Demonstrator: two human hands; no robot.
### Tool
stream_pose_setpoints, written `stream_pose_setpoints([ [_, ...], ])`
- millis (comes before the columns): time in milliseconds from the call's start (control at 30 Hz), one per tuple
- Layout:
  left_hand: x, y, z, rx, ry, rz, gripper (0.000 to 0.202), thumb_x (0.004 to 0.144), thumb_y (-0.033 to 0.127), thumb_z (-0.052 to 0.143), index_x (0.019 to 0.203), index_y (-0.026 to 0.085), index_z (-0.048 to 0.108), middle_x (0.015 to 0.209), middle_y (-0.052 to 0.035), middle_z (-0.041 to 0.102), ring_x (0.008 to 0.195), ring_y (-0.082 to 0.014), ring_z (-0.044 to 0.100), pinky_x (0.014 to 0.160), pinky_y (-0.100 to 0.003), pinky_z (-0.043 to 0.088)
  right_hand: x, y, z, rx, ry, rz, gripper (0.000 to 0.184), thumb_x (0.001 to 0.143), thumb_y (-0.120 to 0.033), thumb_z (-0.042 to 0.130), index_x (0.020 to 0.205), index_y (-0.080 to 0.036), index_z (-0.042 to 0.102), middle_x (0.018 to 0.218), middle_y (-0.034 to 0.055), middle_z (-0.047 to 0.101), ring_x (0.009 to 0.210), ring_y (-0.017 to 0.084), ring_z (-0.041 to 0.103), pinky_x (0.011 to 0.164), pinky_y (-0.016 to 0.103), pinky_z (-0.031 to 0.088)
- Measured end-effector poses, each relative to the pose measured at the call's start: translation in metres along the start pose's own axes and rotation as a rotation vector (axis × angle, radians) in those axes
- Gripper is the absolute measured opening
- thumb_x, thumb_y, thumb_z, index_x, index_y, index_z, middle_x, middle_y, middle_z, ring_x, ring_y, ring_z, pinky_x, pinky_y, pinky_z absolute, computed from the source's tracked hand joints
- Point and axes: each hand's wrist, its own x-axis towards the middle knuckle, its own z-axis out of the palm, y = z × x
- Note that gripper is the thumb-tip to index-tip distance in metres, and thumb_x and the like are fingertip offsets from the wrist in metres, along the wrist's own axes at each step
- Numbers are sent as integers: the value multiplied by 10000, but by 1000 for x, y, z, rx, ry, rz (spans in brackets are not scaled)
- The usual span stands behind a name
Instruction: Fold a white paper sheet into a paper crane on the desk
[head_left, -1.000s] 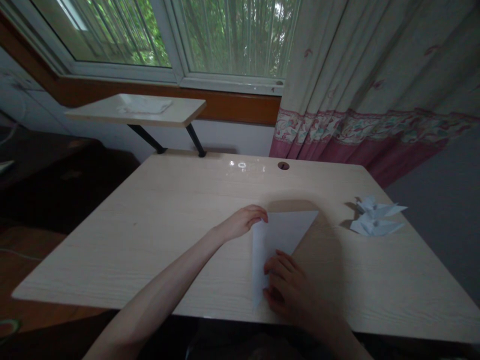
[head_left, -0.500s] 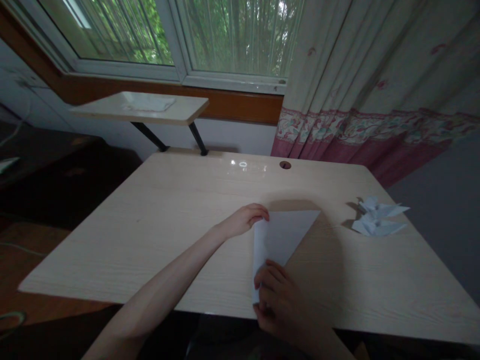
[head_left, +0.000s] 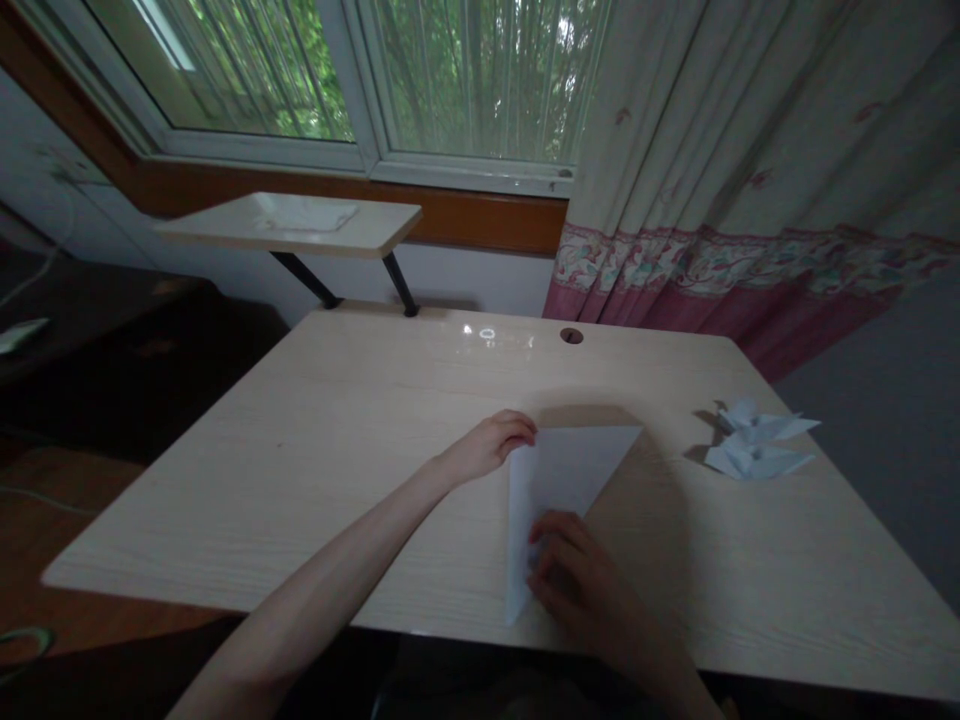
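Note:
A folded sheet of white paper [head_left: 562, 465] lies on the desk as a triangle, its straight fold running down the left side. At the upper left corner, my left hand [head_left: 501, 440] pinches the paper between thumb and fingers. My right hand [head_left: 581, 575] is over the lower part of the triangle, fingers bent and apart from the thumb, with nothing seen between them. Whether its fingertips touch the paper I cannot tell. The lower tip of the sheet shows bare to the left of this hand.
Two folded paper shapes [head_left: 757, 445] with pointed wings sit at the right of the desk [head_left: 337, 450]. A raised shelf [head_left: 360, 235] on black legs holds something white and flat [head_left: 307, 212]. A round cable hole [head_left: 571, 336] is near the back edge, beside the curtain [head_left: 675, 265].
My right hand has come off the lower left edge of the paper and shifted a little to the right, its fingers loosening. My left hand keeps its place at the upper corner.

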Motion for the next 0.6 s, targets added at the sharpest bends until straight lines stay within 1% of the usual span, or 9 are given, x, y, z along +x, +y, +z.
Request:
stream_pose_setpoints([
  [67,-1,2,0,35,5,-2,169,948,151,486,934,168,653,1046,-71,645,1046,-182,569,952,-324,449,3,13,-8,-113,33,0,95,875,-143,533,847,-222,576,1131,70,605,1107,205,546,948,376,472],
  [100,-2,2,0,54,8,-5,165,949,155,488,943,171,652,1035,-67,648,1045,-185,567,954,-328,447,4,20,-12,-176,56,10,118,891,-146,508,883,-221,598,1161,79,605,1116,210,548,949,392,477],
  [167,-3,4,0,94,26,-18,152,948,170,496,961,174,647,1024,-62,652,1038,-193,569,953,-339,444,6,35,-19,-305,91,25,199,906,-158,490,1050,-212,616,1274,101,574,1187,234,521,992,451,453],
  [233,-4,6,0,128,55,-38,145,950,188,499,974,177,642,1032,-60,654,1022,-198,579,943,-344,449,5,49,-23,-423,96,25,306,909,-187,499,1200,-210,590,1386,109,506,1282,265,449,1037,510,407],
  [300,-5,8,-1,156,94,-63,161,961,196,476,994,183,633,1048,-56,654,1004,-192,592,927,-334,460,4,59,-24,-510,76,39,402,919,-243,504,1319,-214,522,1459,108,426,1348,281,367,1058,536,375],
  [400,-6,9,-6,192,192,-118,192,970,186,433,1050,190,608,1078,-58,645,1015,-186,590,923,-325,466,1,63,-19,-582,48,80,449,940,-290,472,1384,-223,461,1500,97,353,1383,281,302,1066,527,368],
  [500,-7,9,-12,233,307,-190,240,951,127,396,1090,188,582,1098,-66,628,1047,-188,569,945,-341,453,-1,60,-13,-628,57,107,447,953,-292,435,1394,-222,449,1507,86,333,1391,272,279,1077,502,360],
  [600,-9,11,-16,271,350,-245,299,891,53,391,1068,191,588,1074,-60,631,1029,-188,573,926,-340,457,-2,54,-7,-675,79,124,447,954,-298,423,1394,-223,450,1503,79,338,1386,262,291,1077,476,363],
])
